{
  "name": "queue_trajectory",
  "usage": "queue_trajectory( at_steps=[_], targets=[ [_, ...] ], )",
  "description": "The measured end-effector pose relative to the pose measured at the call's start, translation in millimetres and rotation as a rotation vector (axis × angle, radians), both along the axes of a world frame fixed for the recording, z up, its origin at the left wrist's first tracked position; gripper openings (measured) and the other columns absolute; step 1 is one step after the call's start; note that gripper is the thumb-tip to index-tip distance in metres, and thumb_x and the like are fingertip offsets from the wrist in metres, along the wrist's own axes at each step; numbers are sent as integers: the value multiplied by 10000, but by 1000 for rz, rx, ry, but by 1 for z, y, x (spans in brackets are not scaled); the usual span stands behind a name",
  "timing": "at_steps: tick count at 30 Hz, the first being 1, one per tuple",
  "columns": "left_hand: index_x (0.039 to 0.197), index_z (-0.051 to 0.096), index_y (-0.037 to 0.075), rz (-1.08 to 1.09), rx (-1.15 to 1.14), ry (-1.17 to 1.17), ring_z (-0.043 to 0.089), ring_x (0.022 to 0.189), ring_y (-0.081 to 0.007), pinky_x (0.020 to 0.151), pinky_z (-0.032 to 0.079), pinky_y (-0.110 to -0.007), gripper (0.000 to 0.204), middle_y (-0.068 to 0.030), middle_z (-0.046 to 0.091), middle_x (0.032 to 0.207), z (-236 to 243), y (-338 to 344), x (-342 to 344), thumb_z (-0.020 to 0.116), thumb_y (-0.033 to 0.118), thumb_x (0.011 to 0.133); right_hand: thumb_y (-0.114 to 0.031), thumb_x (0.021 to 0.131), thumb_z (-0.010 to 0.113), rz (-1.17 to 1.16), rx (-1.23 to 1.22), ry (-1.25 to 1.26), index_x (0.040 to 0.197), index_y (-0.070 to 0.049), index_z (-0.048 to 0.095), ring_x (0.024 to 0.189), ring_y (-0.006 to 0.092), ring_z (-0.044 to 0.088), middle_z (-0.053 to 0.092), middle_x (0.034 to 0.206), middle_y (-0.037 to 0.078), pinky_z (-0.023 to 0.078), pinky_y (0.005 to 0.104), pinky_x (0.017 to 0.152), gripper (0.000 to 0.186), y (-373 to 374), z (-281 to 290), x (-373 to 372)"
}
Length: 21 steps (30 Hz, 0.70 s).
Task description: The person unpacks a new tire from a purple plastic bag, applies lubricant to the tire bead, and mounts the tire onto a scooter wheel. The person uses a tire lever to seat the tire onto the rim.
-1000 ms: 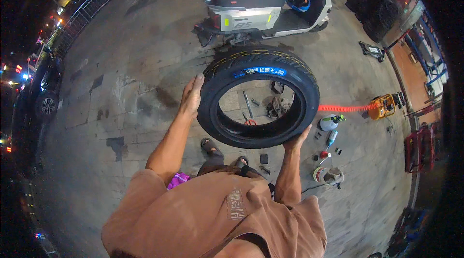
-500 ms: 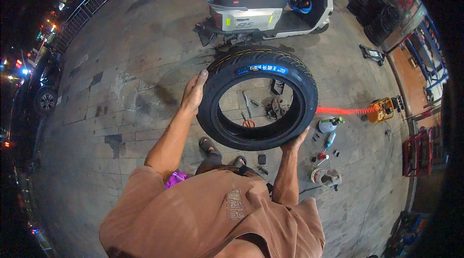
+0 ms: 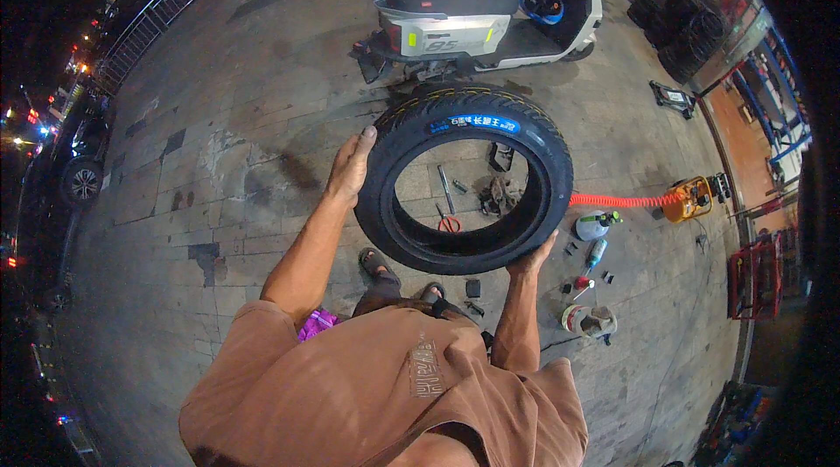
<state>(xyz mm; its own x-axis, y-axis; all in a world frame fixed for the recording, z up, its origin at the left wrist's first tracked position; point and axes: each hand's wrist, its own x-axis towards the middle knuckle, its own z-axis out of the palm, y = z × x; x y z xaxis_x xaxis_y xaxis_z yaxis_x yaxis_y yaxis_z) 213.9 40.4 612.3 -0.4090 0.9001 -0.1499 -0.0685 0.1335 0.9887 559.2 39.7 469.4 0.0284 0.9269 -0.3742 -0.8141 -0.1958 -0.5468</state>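
Between my two hands I hold up a black scooter tire with a blue label on its sidewall and yellow lines in its tread. No rim sits inside it. My left hand grips the tire's left side, thumb on top along the edge. Under the lower right edge, my right hand supports the tire, its fingers mostly hidden beneath. Through the tire's opening I see pliers with red handles, a metal bar and a dark greasy part on the ground.
A white electric scooter stands beyond the tire. On the right are a red coiled hose, a yellow compressor, a spray bottle, a bucket with a rag and a red rack. Stacked tires stand farther back.
The tire has shifted very slightly left and down in view, still held in both hands. Nothing else has visibly moved.
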Motion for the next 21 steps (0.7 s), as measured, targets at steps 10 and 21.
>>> queue_trajectory(
  at_steps=[10,21],
  targets=[
    [1186,567,-25,26,-34,-27,520,1087,-209,973,370,-339,738,-127,587,1177,9,-2,8,497,635,864,-719,871,304,34,122,-20,1362,-71,423,1190,309,478,519,1304,114,364,457,1033,822,0,-9,14],
    [1238,553,20,11,-56,-227,583,1056,-230,938,448,-373,676,-104,602,1195,-27,0,-2,406,598,918,-477,685,776,264,444,-301,1353,-61,402,1097,266,526,547,1207,90,424,413,952,871,-8,-6,61]
  ],
)
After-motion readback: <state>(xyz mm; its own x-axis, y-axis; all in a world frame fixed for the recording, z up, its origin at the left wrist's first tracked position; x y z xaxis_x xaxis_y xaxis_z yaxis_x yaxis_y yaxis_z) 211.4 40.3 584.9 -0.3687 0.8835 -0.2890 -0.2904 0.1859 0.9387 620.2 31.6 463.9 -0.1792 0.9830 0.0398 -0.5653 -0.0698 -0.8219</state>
